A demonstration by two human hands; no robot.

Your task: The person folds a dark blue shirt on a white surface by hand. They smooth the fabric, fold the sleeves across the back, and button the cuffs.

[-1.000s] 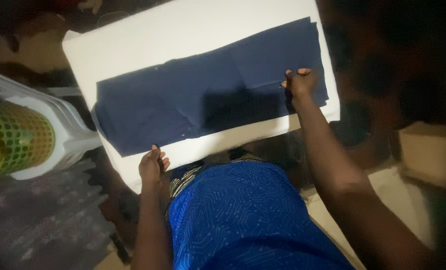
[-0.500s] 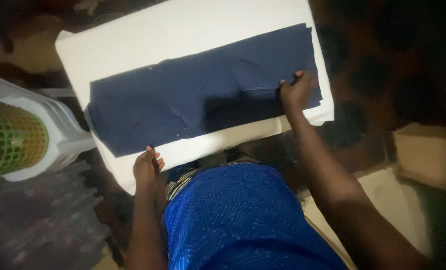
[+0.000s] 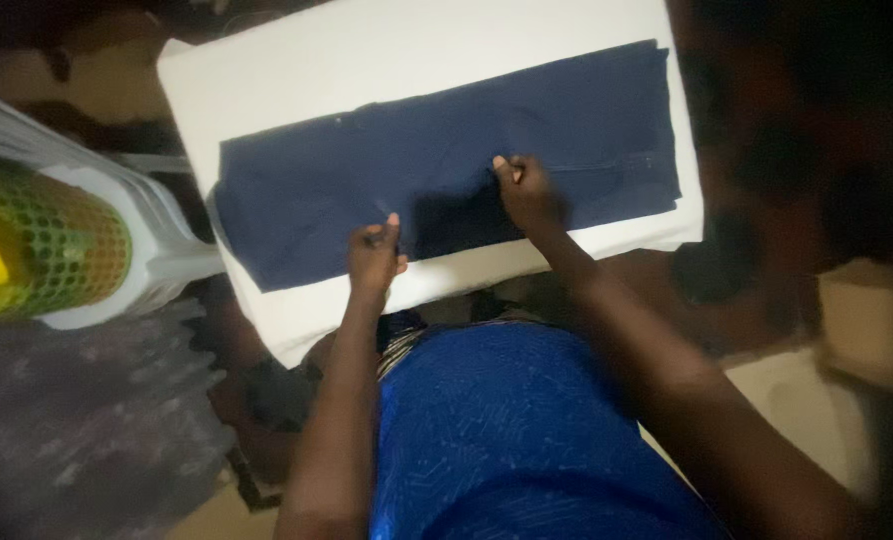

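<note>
Both grips I watch press down on the navy cloth [image 3: 447, 170]: left hand [image 3: 375, 255] pinching its near edge, right hand [image 3: 529, 195] knuckled mid-cloth, long axis running nine to three across the white desk [image 3: 387, 60].

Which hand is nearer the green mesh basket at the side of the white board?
Left. The left hand rests on the navy cloth's near edge, closer to the green mesh basket; the right hand lies farther along the cloth.

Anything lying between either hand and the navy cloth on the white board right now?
Nothing visible does. The left hand rests at the near edge of the navy cloth, and the right hand presses on its middle, on the white board.
</note>
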